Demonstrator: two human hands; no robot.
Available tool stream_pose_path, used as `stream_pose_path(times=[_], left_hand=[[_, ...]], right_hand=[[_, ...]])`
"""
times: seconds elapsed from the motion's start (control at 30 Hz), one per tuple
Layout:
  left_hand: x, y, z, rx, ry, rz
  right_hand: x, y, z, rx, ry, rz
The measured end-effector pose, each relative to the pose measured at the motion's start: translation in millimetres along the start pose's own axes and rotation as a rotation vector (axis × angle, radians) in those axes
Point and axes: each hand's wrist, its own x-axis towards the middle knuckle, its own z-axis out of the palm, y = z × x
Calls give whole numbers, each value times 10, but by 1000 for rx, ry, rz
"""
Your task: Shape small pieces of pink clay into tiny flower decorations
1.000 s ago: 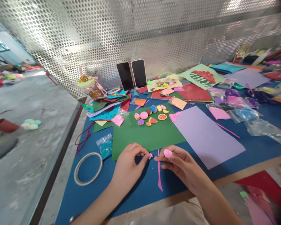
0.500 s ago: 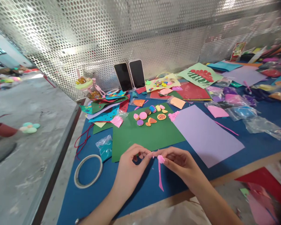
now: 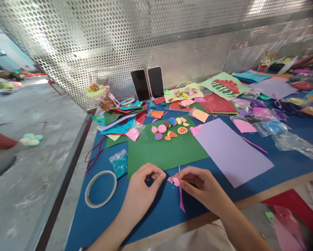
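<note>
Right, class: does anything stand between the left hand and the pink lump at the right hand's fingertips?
Only a small pink scrap, beside the pink lump and toward the left hand; otherwise nothing visible. The pink tool lies on the table, outside that gap.

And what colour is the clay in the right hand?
The clay in the right hand is pink, seen in the head view.
</note>
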Motion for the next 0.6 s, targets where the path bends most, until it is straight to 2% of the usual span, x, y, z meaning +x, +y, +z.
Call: stream_pose_path(times=[0.17,0.3,0.47,0.6], left_hand=[[10,-110,-38,34,52,34],[10,-129,-72,-20,46,7],[8,-108,-103,-130,28,-15],[18,-139,-100,-252,3,-23]], right_hand=[[-1,-66,21,-428,-19,-90],[14,-53,7,-626,-6,-137],[21,-60,-26,-646,48,-171],[11,-65,-26,-485,122,-158]])
